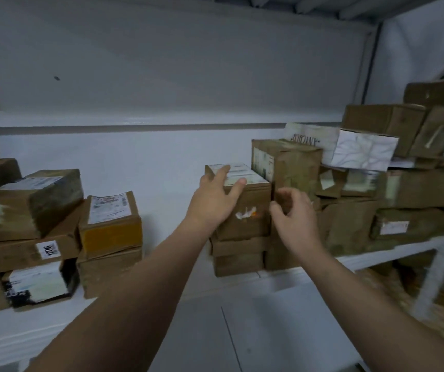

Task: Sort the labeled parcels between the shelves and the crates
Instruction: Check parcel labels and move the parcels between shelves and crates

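Left hand (213, 199) rests on labeled parcel (251, 224), right hand (293, 218) beside it

Brown cardboard parcels (253, 197) on a white shelf (167, 269).
Most carry white labels (242, 174). Near the shelf's left edge, one parcel (110, 234) has a yellow front and a white tag (47, 249) shows black digits. Toward the right edge, a white box (363, 153) bears grey branching lines.

A white sticker (47, 249) on the front face of a brown parcel (14, 255), at about 8 o'clock, reads "1206", turned sideways. At 2 o'clock a white patterned box (363, 153) bears dark upside-down lettering, too blurred to read. The shipping labels on the other parcels are illegible.
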A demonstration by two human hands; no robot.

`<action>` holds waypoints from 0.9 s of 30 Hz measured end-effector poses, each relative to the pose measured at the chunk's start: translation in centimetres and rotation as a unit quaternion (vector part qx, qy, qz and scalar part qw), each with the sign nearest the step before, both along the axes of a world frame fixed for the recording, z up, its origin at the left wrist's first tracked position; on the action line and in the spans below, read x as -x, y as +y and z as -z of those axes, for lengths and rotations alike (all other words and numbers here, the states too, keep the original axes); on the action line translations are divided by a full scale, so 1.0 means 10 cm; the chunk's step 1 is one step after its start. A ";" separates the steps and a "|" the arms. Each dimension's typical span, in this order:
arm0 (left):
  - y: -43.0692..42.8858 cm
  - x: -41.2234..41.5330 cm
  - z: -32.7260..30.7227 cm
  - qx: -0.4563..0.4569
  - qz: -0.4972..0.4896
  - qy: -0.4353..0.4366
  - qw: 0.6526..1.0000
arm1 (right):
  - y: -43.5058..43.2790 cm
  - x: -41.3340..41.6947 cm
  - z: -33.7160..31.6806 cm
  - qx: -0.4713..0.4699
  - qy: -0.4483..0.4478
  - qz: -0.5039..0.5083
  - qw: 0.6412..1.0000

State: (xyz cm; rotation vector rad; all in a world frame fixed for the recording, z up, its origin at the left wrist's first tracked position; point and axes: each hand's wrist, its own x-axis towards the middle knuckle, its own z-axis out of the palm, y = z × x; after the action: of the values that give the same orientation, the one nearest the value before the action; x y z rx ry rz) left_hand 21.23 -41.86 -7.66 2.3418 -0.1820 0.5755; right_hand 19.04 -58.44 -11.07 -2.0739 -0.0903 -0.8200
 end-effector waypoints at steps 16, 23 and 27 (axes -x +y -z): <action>-0.09 0.26 0.45 0.100 -0.059 -0.148 0.982 | -0.03 -0.05 -0.01 -0.156 0.109 -0.211 0.959; -0.23 0.46 0.40 0.243 -0.035 -0.175 0.954 | 0.02 -0.09 0.13 -0.242 0.051 -0.209 0.946; -0.23 0.65 0.34 0.320 0.018 -0.171 0.932 | 0.08 0.04 0.18 -0.292 0.009 -0.243 0.925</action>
State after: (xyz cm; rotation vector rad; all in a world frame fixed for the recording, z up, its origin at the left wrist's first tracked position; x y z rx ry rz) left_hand 14.75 -44.17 -11.10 1.5945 -0.1634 0.8738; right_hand 18.67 -57.66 -12.91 -1.4036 -0.2998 -0.4427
